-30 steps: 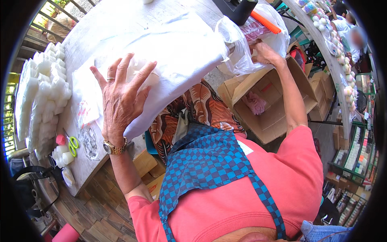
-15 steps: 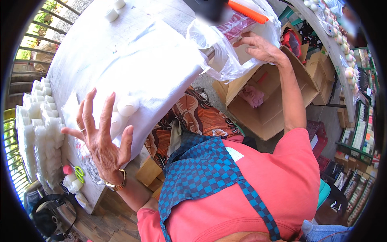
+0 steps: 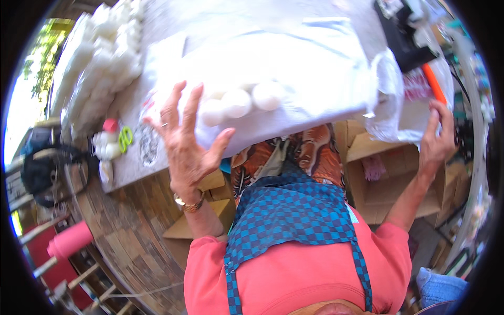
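My left hand hovers at the near left of a white cloth on the table, its fingers spread and nothing in them. Just right of its fingertips, several smooth white round pieces lie on the cloth near its front edge. Over at the right, my right hand reaches up by the side of a clear plastic bag. Its fingers are stretched out, slightly blurred, close to the lower end of an orange strip; whether they touch it I cannot tell. A pink-red packet shows in the bag.
Bundles of white pieces in clear wrap are stacked at the left. Nearby on the table corner are green-handled scissors and a pink-topped item. A black object stands beside the bag. Below it sits an open cardboard box.
The view has swung, so the table shows more squarely. My right hand has come out from over the bag's opening to its right side, near the orange strip. My left hand stays spread.
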Motion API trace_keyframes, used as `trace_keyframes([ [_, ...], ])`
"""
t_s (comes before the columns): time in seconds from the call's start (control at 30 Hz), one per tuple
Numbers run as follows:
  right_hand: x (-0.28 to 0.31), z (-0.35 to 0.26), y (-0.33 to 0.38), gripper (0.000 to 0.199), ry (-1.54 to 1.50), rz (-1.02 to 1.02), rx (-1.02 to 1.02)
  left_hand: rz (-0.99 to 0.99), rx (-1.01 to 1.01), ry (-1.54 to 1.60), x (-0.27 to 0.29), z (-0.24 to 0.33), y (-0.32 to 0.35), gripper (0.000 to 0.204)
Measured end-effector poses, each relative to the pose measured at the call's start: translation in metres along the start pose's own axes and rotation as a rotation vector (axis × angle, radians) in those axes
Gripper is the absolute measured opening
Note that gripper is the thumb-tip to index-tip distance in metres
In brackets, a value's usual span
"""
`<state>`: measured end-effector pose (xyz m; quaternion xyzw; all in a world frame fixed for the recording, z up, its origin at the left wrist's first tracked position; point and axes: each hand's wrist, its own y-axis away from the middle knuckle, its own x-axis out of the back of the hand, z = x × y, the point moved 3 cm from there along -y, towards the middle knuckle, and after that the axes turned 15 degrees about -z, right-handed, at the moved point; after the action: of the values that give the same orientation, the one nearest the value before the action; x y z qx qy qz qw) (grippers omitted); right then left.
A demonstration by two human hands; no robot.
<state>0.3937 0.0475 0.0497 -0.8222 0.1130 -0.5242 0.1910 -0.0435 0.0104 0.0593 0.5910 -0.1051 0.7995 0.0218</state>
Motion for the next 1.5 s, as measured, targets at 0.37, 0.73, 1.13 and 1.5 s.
trace_keyframes([
  [0.37, -0.080, -0.160, -0.030, 0.022, -0.522, -0.405, 0.360, 0.044, 0.022, 0.230, -0.018, -0.012, 0.012, 0.073],
  [0.73, -0.101, -0.180, -0.022, 0.035, -0.620, -0.574, 0.231, 0.060, 0.019, 0.485, -0.022, -0.021, 0.016, 0.059],
  [1.13, -0.097, -0.187, -0.046, 0.057, -0.646, -0.731, 0.274, 0.052, 0.111, 0.522, -0.005, -0.019, 0.012, 0.060],
  [1.5, -0.107, -0.176, -0.026, 0.039, -0.810, -0.659, 0.051, 0.122, 0.258, 0.463, -0.007, -0.015, -0.028, 0.024],
])
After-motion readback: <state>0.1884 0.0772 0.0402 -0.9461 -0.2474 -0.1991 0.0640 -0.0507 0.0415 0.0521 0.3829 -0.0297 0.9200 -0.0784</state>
